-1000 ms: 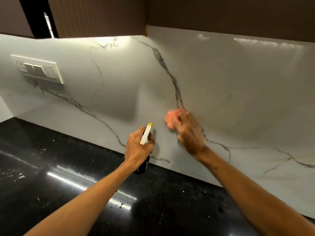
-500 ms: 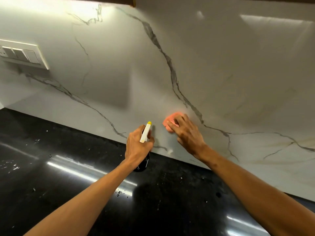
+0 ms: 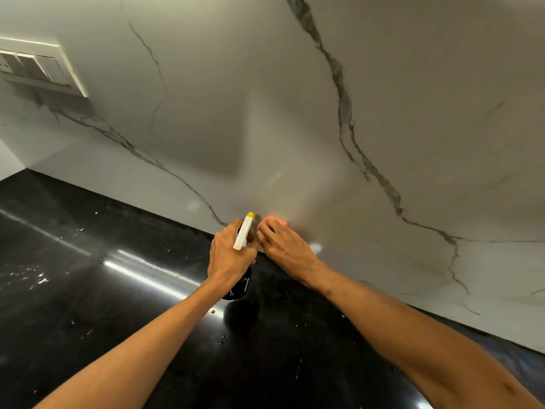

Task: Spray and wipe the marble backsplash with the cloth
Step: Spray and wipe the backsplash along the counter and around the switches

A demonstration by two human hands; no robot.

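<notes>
Orange cloth [image 3: 274,220] lay under the right hand's [image 3: 287,249] flattened fingers, pressed against the marble backsplash [image 3: 295,113] low down, just above the black countertop [image 3: 118,290]. Just left, the left hand [image 3: 233,255] curled tightly round a spray bottle [image 3: 243,234], its long axis near upright, yellow tip pointing up toward the wall. A switch plate [image 3: 38,66] sat far left.

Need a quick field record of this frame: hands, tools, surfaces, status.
left hand: grips spray bottle, yellow-tipped nozzle pointing toward the wall
right hand: presses cloth against backsplash, low, near the counter edge
cloth: pink-orange, mostly hidden under fingers
backsplash: white marble, grey veins
countertop: black, glossy, scattered droplets
switch panel: on wall, upper left
status: cloth on marble, bottle in hand
</notes>
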